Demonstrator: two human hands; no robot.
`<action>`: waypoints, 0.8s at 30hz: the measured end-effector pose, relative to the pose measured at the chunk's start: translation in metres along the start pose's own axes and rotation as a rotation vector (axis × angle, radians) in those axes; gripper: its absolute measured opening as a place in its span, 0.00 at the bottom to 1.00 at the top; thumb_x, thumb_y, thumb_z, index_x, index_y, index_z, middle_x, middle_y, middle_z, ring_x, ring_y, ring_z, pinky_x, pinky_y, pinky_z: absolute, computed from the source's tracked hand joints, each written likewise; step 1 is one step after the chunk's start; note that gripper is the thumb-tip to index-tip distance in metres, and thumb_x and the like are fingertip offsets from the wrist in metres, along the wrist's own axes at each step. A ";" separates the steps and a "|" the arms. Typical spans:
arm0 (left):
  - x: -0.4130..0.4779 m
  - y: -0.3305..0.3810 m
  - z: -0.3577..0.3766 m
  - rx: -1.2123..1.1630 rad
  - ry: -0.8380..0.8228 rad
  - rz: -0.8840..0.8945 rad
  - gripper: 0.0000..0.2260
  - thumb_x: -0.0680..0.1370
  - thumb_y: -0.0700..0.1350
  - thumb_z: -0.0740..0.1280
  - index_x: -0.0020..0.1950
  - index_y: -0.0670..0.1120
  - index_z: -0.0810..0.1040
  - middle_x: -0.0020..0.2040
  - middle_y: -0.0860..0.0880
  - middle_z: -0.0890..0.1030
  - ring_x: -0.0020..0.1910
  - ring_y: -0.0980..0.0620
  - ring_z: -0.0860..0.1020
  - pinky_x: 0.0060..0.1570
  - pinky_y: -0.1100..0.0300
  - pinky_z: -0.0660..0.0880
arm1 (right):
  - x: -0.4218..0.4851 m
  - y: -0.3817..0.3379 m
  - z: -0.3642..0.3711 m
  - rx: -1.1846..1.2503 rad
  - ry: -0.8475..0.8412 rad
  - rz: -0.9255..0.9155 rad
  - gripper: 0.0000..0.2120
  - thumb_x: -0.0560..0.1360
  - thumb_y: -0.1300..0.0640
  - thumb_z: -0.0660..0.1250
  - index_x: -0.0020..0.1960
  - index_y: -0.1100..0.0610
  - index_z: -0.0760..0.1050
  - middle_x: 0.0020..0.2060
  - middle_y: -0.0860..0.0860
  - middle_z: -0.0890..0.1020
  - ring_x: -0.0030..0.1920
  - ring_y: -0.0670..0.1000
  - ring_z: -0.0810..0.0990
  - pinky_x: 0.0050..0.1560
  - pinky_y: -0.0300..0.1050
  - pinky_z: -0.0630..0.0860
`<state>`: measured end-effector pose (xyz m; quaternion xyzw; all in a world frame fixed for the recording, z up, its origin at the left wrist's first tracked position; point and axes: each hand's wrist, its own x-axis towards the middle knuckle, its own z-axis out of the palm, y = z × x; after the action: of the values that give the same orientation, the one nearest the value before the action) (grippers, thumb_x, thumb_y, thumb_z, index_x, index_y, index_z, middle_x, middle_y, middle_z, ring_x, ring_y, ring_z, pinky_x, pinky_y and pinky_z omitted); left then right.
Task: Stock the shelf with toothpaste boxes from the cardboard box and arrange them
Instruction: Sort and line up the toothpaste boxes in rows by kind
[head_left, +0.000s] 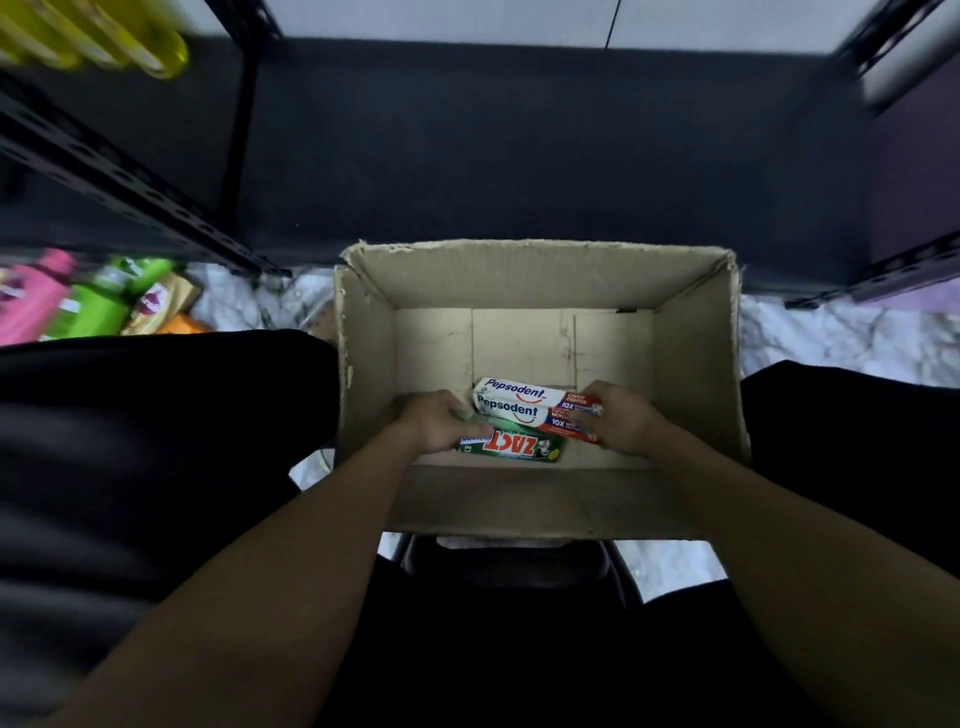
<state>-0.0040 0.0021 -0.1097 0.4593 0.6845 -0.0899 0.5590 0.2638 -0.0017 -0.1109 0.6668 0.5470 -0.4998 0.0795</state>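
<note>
You are at the near end of the cardboard box (540, 252), and by the look of it the job is well on inside it: most of its floor is bare card, and only a small cluster of toothpaste is left against the wall nearest you. That cluster is two white-and-red Pepsodent boxes (511, 402) lying side by side, with a green ZACT box (519, 448) just nearer you, touching them. Your left hand (434, 422) has its fingers curled round the left end of the ZACT box, and your right hand (621, 420) grips the red right end of the Pepsodent boxes. No toothpaste shows on the dark shelf (519, 156) directly beyond the cardboard box, so I judge that lifting these last ones, placing them and arranging them is what remains. The cardboard box stands on a pale marbled floor (831, 338). To its left, under a black perforated rail, lie pink and green bottles (67, 304); far up and left of it hang blurred yellow bottles (104, 36).
</note>
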 end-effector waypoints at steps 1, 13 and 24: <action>-0.005 0.005 -0.002 0.007 0.036 0.014 0.21 0.65 0.57 0.80 0.48 0.47 0.77 0.46 0.51 0.82 0.43 0.55 0.79 0.36 0.61 0.74 | -0.004 -0.003 -0.003 -0.003 0.014 -0.003 0.20 0.78 0.47 0.67 0.64 0.57 0.72 0.56 0.56 0.80 0.50 0.53 0.80 0.45 0.47 0.80; -0.067 0.040 -0.052 -0.085 0.259 0.254 0.20 0.65 0.51 0.82 0.54 0.50 0.83 0.54 0.53 0.82 0.53 0.53 0.80 0.54 0.63 0.74 | -0.073 -0.040 -0.070 0.035 0.242 -0.156 0.21 0.77 0.48 0.69 0.68 0.53 0.75 0.55 0.56 0.83 0.45 0.55 0.85 0.46 0.51 0.83; -0.206 0.119 -0.119 0.048 0.535 0.627 0.17 0.64 0.56 0.81 0.50 0.55 0.86 0.46 0.58 0.85 0.45 0.62 0.81 0.46 0.67 0.77 | -0.204 -0.099 -0.165 0.025 0.487 -0.428 0.15 0.75 0.47 0.71 0.61 0.48 0.82 0.51 0.46 0.85 0.44 0.41 0.82 0.42 0.26 0.73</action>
<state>-0.0080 0.0362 0.1538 0.6656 0.6304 0.1913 0.3507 0.2999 0.0118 0.1672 0.6377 0.6715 -0.3377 -0.1687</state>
